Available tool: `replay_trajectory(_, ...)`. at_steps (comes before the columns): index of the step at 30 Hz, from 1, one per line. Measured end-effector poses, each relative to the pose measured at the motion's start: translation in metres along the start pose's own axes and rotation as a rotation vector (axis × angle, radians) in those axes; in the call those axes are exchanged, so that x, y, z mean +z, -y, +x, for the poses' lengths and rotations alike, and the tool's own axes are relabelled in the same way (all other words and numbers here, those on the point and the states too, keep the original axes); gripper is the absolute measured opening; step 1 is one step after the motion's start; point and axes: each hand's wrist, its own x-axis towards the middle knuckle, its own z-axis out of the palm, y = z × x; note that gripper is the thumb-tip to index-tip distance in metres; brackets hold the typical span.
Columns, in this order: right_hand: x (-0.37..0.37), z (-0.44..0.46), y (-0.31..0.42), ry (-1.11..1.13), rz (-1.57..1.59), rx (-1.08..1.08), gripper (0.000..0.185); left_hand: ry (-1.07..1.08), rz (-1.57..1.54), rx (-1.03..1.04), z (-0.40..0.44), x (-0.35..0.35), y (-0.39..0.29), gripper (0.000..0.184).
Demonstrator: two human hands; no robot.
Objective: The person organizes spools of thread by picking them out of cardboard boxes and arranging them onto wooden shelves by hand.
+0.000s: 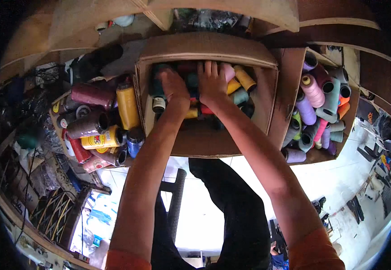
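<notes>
Step in hand looked like the person reaching among thread spools inside the middle cardboard box. Right hand lay over them, fingers slightly spread, beside a pink spool; left hand was near a white-rimmed spool, couldn't tell if its grip pinched anything. Next move seemed to call for closing fingers around one spool.

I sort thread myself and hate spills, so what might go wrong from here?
Thread might snag on the left hand or right hand, both down among spools in the middle box. The maroon spool, lying high on the crowded left-hand pile, could roll if bumped. The lilac spool at the right-hand box's near edge might tumble out.
</notes>
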Motion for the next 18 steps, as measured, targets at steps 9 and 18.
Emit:
replay_trajectory(9, -0.02, 0.004, -0.008, 0.164, -0.018, -0.093, 0.114, -0.173, -0.723, -0.357, -0.008, 0.015, 0.015, 0.081)
replay_trajectory(18, -0.037, 0.002, -0.042, 0.541, 0.454, -0.096, 0.097, 0.143, -2.492, -0.032, -0.018, 0.074, 0.008, 0.049)
